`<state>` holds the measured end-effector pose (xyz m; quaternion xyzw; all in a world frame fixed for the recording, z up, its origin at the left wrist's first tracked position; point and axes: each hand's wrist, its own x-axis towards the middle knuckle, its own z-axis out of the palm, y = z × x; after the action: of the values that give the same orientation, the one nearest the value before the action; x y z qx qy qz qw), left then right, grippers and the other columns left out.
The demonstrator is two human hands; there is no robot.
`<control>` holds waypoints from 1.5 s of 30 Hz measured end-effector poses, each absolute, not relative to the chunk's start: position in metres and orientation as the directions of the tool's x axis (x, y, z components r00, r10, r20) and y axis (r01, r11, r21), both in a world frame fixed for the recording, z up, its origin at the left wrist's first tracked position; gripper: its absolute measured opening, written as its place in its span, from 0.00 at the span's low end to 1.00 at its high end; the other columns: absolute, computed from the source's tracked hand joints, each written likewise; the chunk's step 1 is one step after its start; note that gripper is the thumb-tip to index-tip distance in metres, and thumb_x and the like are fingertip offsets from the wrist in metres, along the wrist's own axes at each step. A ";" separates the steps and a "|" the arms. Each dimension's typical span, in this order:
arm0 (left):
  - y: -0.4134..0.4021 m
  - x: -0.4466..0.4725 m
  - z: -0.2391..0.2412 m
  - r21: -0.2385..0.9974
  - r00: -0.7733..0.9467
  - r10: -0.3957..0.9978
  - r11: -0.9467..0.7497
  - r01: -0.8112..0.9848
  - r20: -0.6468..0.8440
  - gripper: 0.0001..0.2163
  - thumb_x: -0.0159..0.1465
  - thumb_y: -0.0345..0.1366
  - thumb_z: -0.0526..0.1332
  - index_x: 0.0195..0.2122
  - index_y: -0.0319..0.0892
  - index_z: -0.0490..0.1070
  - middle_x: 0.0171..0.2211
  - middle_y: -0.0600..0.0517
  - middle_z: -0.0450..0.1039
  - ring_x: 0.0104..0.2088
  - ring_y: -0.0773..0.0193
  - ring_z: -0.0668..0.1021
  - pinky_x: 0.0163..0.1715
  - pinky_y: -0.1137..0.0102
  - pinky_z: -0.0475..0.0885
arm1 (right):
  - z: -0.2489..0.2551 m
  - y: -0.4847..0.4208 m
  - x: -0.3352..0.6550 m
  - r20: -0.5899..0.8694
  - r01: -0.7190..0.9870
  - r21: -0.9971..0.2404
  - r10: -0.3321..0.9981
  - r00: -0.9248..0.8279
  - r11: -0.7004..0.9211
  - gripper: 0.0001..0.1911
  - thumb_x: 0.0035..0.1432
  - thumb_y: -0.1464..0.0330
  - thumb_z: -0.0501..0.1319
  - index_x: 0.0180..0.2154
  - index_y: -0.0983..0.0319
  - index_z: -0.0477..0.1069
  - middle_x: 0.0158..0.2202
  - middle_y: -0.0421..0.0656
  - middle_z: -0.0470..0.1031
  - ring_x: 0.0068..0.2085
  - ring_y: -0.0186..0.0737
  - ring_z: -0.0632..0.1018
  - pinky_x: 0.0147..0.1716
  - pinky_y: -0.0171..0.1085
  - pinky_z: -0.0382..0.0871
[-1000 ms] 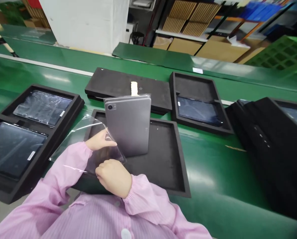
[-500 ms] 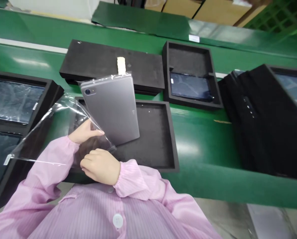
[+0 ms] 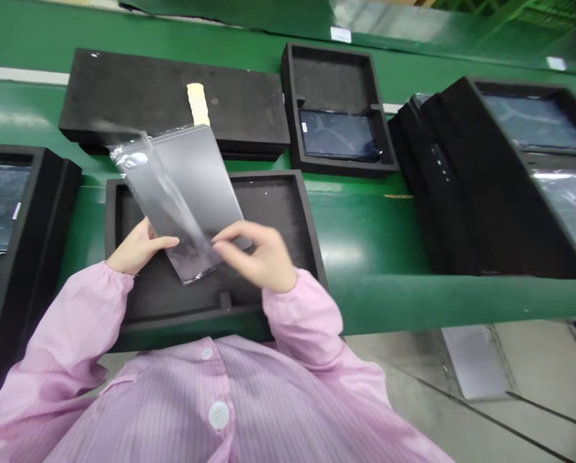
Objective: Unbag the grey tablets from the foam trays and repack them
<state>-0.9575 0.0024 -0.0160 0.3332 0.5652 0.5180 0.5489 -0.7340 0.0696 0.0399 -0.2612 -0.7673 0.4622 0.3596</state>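
A grey tablet [image 3: 195,173] in a clear plastic bag [image 3: 165,193] is held tilted above an empty black foam tray [image 3: 278,212] right in front of me. My left hand [image 3: 136,247] grips the tablet's lower left edge, fingers closed on it. My right hand [image 3: 256,251] pinches the lower right edge of the bag and tablet. A cream tape strip [image 3: 198,103] sticks up from the bag's top edge. Pink sleeves cover both arms.
A flat black foam slab [image 3: 123,90] lies behind the tray. Another foam tray [image 3: 333,64] with a bagged tablet [image 3: 338,135] sits at back right. More black trays with bagged tablets stand far right [image 3: 461,173] and far left [image 3: 37,212], all on a green belt [image 3: 374,238].
The loose bag that hung off to the left now lies drawn up over the tablet. My right hand has moved from below to the tablet's right edge. The camera tilted further down.
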 end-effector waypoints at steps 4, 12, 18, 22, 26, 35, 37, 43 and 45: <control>0.003 -0.955 -0.015 0.930 -0.160 0.941 0.247 -0.271 -0.297 0.28 0.49 0.30 0.72 0.51 0.41 0.67 0.55 0.46 0.71 0.57 0.50 0.71 0.55 0.62 0.70 | 0.011 0.100 -0.708 0.150 0.272 -0.940 0.965 -0.217 0.208 0.09 0.57 0.66 0.61 0.39 0.63 0.74 0.37 0.45 0.79 0.39 0.40 0.79 0.42 0.39 0.73; -0.003 -0.963 -0.020 0.932 -0.162 0.942 0.245 -0.265 -0.294 0.26 0.50 0.33 0.73 0.50 0.41 0.69 0.51 0.46 0.73 0.54 0.52 0.73 0.51 0.65 0.71 | -0.032 0.083 -0.715 -0.106 0.423 -0.905 0.939 -0.328 0.046 0.25 0.49 0.57 0.66 0.47 0.63 0.73 0.42 0.48 0.76 0.39 0.43 0.77 0.44 0.44 0.73; -0.011 -0.965 -0.022 0.980 -0.203 0.959 0.190 -0.063 -0.199 0.27 0.44 0.41 0.76 0.43 0.38 0.73 0.44 0.44 0.77 0.47 0.49 0.77 0.46 0.63 0.73 | -0.024 0.059 -0.713 -0.134 0.270 -0.960 0.969 -0.208 -0.074 0.19 0.44 0.59 0.68 0.37 0.63 0.72 0.33 0.44 0.76 0.31 0.39 0.75 0.35 0.40 0.73; -0.013 -0.956 -0.018 0.981 -0.224 0.955 0.194 -0.017 -0.193 0.28 0.42 0.47 0.76 0.41 0.38 0.73 0.39 0.45 0.79 0.42 0.48 0.79 0.41 0.63 0.75 | -0.019 0.036 -0.712 -0.227 0.043 -0.974 0.962 -0.151 -0.223 0.21 0.43 0.59 0.69 0.36 0.62 0.66 0.36 0.44 0.77 0.39 0.40 0.78 0.41 0.39 0.73; -0.014 -0.948 -0.009 0.975 -0.215 0.951 0.222 -0.021 -0.222 0.26 0.45 0.49 0.74 0.41 0.38 0.74 0.39 0.45 0.79 0.43 0.48 0.79 0.41 0.63 0.76 | -0.002 0.030 -0.694 -0.370 -0.075 -0.920 0.915 -0.164 -0.385 0.24 0.43 0.56 0.70 0.37 0.61 0.65 0.32 0.43 0.78 0.32 0.41 0.79 0.35 0.40 0.75; -0.045 -0.964 0.000 0.934 -0.352 0.865 0.319 -0.161 -0.356 0.19 0.51 0.44 0.72 0.41 0.42 0.74 0.41 0.48 0.79 0.43 0.49 0.79 0.37 0.65 0.76 | 0.080 0.067 -0.596 -0.004 0.484 -0.874 0.996 0.092 -0.048 0.21 0.44 0.58 0.68 0.39 0.59 0.68 0.22 0.38 0.74 0.21 0.39 0.72 0.20 0.36 0.63; -0.055 -0.967 -0.001 0.905 -0.394 0.819 0.337 -0.259 -0.418 0.19 0.50 0.44 0.73 0.40 0.43 0.74 0.40 0.49 0.79 0.43 0.49 0.79 0.36 0.66 0.77 | 0.086 0.073 -0.591 0.114 0.696 -0.718 0.988 0.108 0.006 0.17 0.47 0.61 0.65 0.40 0.60 0.71 0.20 0.39 0.73 0.19 0.37 0.69 0.21 0.37 0.60; -0.062 -0.959 -0.011 0.875 -0.358 0.831 0.276 -0.399 -0.425 0.23 0.50 0.43 0.72 0.46 0.43 0.72 0.46 0.47 0.77 0.47 0.47 0.78 0.42 0.62 0.78 | 0.076 0.071 -0.622 0.396 0.945 -0.325 0.913 0.103 0.035 0.17 0.52 0.65 0.59 0.45 0.60 0.72 0.30 0.45 0.79 0.28 0.46 0.76 0.27 0.38 0.62; -0.058 -0.956 -0.015 0.880 -0.314 0.865 0.252 -0.402 -0.391 0.26 0.50 0.43 0.72 0.49 0.42 0.70 0.48 0.46 0.76 0.49 0.47 0.76 0.46 0.61 0.76 | 0.063 0.060 -0.644 0.389 0.964 -0.244 0.921 -0.005 0.109 0.17 0.55 0.67 0.56 0.47 0.61 0.71 0.32 0.46 0.79 0.26 0.46 0.76 0.25 0.38 0.61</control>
<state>-0.9555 -0.0578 -0.0148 0.2032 0.5697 0.5767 0.5491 -0.6439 0.0596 0.0633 -0.6660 -0.7075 -0.0461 0.2319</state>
